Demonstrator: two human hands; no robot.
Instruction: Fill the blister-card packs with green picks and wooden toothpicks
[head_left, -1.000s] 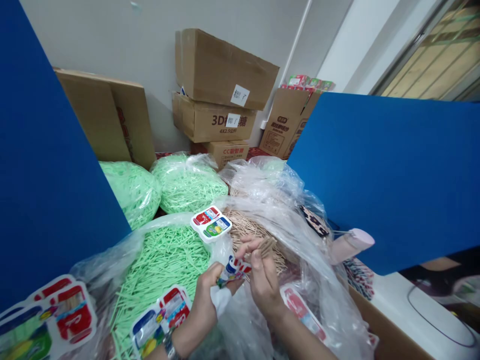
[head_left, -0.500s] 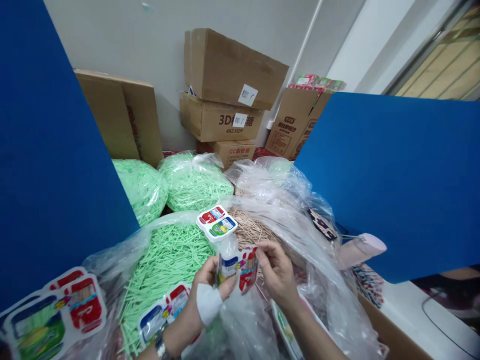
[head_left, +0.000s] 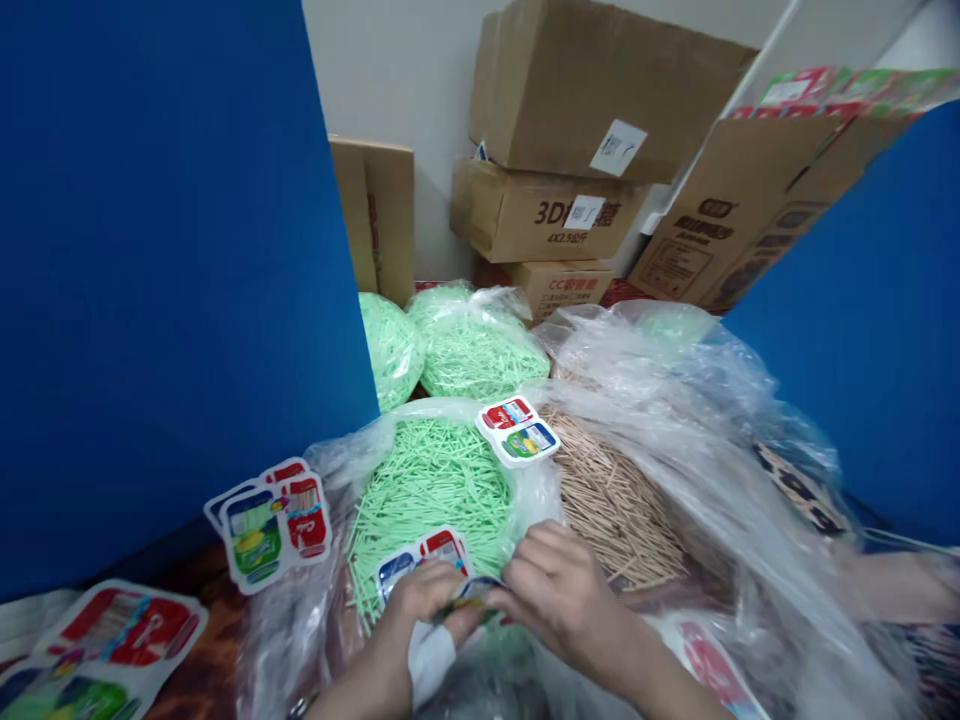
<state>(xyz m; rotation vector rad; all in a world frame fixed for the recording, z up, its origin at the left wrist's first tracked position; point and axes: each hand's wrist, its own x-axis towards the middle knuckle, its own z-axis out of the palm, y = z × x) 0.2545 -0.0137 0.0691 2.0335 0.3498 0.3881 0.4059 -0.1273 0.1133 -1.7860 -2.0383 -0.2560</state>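
Low in the view, a small printed candy packet point(head_left: 472, 592) is held between my two hands, tipped so that mostly its edge shows. My left hand point(head_left: 424, 605), with a white wrap at the thumb base, is closed on its left side. Curled over the right side is my right hand point(head_left: 559, 590), its fingertips partly hidden. Just beyond my left hand, a similar two-part packet point(head_left: 442, 550) lies on light green sticks point(head_left: 435, 480) in an open plastic bag. Another packet point(head_left: 519, 432) rests between these and the brown sticks point(head_left: 615, 500).
More packets point(head_left: 277, 525) lie at the left, and one point(head_left: 112, 640) is nearer the lower left corner. Blue panels point(head_left: 172, 280) stand on both sides. Behind are tied bags of green sticks point(head_left: 480, 345) and stacked cardboard boxes point(head_left: 555, 210). Loose clear plastic point(head_left: 720, 480) spreads at right.
The camera view has shifted, so the scene sits farther right. The packet has gone from face-on to nearly edge-on, and my right fingers have curled in closer to my left hand.
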